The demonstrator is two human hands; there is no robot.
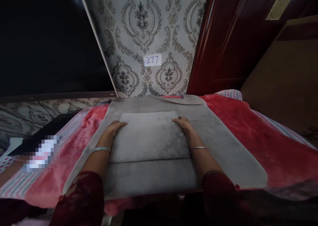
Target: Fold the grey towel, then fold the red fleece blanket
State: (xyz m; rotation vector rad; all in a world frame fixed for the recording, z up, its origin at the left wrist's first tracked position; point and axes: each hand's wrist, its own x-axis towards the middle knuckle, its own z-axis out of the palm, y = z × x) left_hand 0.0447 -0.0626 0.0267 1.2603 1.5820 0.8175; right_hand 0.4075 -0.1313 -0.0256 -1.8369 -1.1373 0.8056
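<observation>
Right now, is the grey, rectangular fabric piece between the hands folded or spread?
Folded, it seems: the grey, rectangular fabric piece shows a straight edge overlapping another grey layer.

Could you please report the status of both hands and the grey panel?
Left hand and right hand gripping grey panel near its far corners, thumbs on top. Panel over larger grey cloth. Nothing seen blocking either hand.

The cloth (151,136) is grey, the blanket (260,133) red, the wallpaper (154,42) grey damask
</observation>
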